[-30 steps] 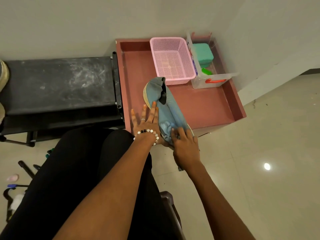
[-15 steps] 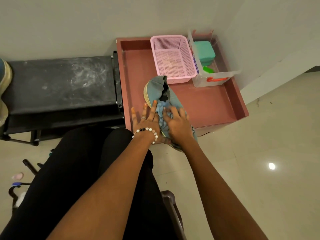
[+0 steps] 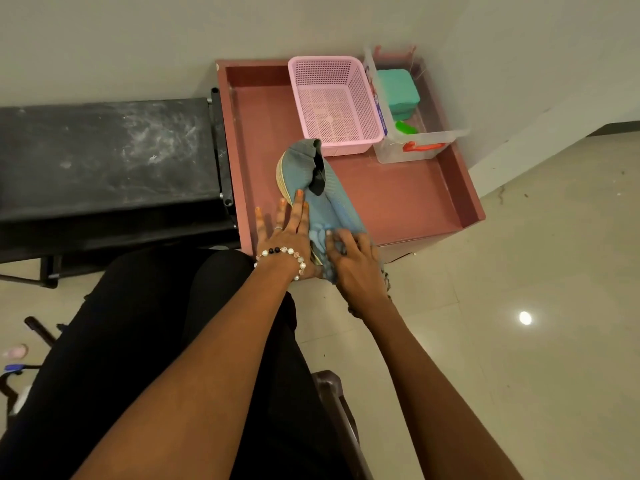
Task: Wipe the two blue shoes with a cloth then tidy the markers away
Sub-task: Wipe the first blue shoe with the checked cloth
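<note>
One blue knit shoe (image 3: 313, 183) with a pale sole lies on the red-brown tray table (image 3: 408, 199), heel toward the pink basket, toe toward me. My left hand (image 3: 289, 233), wearing a bead bracelet, lies flat with spread fingers against the shoe's left side, holding it steady. My right hand (image 3: 356, 263) presses a blue-grey cloth (image 3: 329, 261) onto the shoe's toe at the table's near edge. The cloth is mostly hidden under that hand. The second shoe and the markers are not in sight.
An empty pink mesh basket (image 3: 334, 102) stands at the back of the tray table beside a clear plastic box (image 3: 412, 147) holding a teal case. A black bench (image 3: 104, 157) is on the left. My black-clad legs fill the foreground; tiled floor lies to the right.
My right hand slid with the cloth up the shoe toward the middle, then back down to the toe. My left hand has stayed against the shoe's side.
</note>
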Demonstrator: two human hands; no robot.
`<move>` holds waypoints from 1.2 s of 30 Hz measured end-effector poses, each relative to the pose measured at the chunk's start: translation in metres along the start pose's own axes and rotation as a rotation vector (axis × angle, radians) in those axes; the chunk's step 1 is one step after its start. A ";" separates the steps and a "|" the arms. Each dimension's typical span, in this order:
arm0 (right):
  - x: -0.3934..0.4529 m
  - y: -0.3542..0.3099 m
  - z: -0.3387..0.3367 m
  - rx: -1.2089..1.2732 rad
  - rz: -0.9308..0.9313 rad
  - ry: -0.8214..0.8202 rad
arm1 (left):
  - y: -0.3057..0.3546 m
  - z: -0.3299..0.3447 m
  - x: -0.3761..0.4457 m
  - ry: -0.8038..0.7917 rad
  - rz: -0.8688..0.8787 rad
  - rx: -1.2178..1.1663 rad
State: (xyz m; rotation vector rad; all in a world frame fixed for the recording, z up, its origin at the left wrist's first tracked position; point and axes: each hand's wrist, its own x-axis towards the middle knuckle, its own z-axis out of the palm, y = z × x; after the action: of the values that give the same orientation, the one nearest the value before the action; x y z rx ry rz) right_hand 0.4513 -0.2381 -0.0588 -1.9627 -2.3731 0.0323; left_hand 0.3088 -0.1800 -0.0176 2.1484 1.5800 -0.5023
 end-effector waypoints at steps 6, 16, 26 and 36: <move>0.068 -0.013 0.006 0.013 0.065 0.116 | -0.001 0.000 0.006 -0.046 0.006 -0.014; -0.018 0.006 -0.005 0.115 -0.027 0.019 | -0.002 -0.002 0.005 -0.070 -0.027 0.037; -0.021 0.000 -0.002 0.011 0.037 -0.034 | 0.000 -0.001 0.005 -0.059 -0.009 -0.002; 0.077 -0.014 -0.006 -0.009 0.056 0.013 | 0.001 -0.002 0.011 -0.106 -0.033 0.010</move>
State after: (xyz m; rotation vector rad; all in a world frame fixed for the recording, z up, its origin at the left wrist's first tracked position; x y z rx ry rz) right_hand 0.4231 -0.1650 -0.0493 -2.0271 -2.3138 0.0109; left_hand 0.3128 -0.1705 -0.0209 2.0700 1.5601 -0.6251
